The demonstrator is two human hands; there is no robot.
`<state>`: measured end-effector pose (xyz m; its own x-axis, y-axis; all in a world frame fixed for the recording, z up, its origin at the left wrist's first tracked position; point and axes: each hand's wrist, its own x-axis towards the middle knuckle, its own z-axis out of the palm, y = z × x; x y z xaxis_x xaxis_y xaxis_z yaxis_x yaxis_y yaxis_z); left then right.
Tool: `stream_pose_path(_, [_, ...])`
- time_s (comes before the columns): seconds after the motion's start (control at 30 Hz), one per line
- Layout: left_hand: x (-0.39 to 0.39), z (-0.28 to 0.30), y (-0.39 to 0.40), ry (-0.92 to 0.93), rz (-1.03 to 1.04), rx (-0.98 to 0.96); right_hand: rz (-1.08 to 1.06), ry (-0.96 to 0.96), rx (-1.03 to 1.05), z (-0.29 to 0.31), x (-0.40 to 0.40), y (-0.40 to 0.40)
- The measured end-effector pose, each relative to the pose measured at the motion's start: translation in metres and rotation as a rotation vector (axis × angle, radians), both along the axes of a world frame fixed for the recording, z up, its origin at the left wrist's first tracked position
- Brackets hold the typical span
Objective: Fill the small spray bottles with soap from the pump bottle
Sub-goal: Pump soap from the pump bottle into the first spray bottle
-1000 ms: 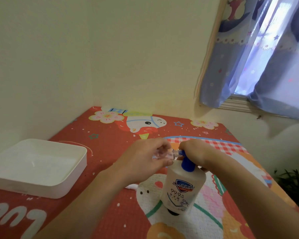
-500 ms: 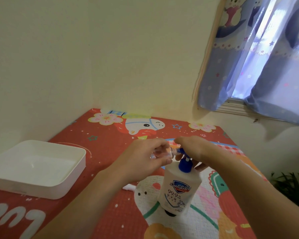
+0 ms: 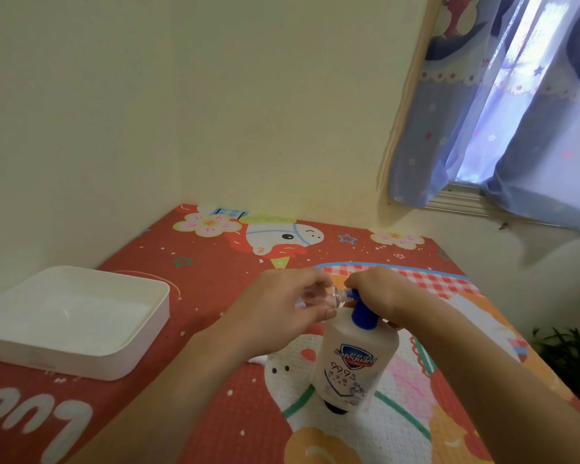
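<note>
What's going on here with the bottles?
A person is filling a small clear spray bottle with soap. The left hand holds the little bottle on its side, its open mouth up against the nozzle of a white pump bottle that stands on a colourful table mat. The right hand rests on top of the blue pump head, in place to press it. A white tray sits off to the left. How much soap is in the little bottle cannot be told.
</note>
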<state>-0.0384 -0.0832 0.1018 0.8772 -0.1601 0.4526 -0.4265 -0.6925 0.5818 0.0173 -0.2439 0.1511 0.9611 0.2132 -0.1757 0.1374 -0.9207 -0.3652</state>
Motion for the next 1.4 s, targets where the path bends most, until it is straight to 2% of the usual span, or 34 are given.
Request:
stream_pose_path(0.13, [-0.001,-0.003,-0.002,0.007,0.000,-0.016,-0.006,-0.008,-0.039,0.000,-0.001,-0.001])
stream_pose_path(0.23, [-0.002,-0.003,-0.002,0.008,0.008,-0.009,-0.079,0.030,0.046,0.002,-0.006,0.000])
stream_pose_path(0.3, [-0.002,-0.001,-0.002,0.008,0.001,-0.024,-0.103,0.036,0.145,0.006,-0.009,0.000])
stream_pose_path(0.4, [-0.002,0.003,-0.003,0.002,-0.003,-0.032,-0.222,0.153,0.418,0.015,-0.015,-0.006])
stream_pose_path(0.53, [-0.003,0.005,-0.004,0.011,-0.004,-0.041,-0.232,0.226,0.527,0.015,-0.022,-0.023])
stream_pose_path(0.67, [-0.004,0.005,-0.006,0.015,0.003,-0.046,-0.250,0.280,0.552,-0.004,-0.028,-0.033])
stream_pose_path(0.77, [-0.003,0.003,-0.005,0.010,0.008,-0.038,-0.253,0.251,0.593,-0.010,-0.029,-0.031])
stream_pose_path(1.17, [-0.005,-0.003,-0.004,0.055,0.001,-0.003,-0.248,0.169,0.516,-0.018,-0.027,-0.028])
stream_pose_path(1.4, [-0.006,0.005,-0.006,0.024,0.004,-0.034,-0.273,0.220,0.737,-0.020,-0.037,-0.028])
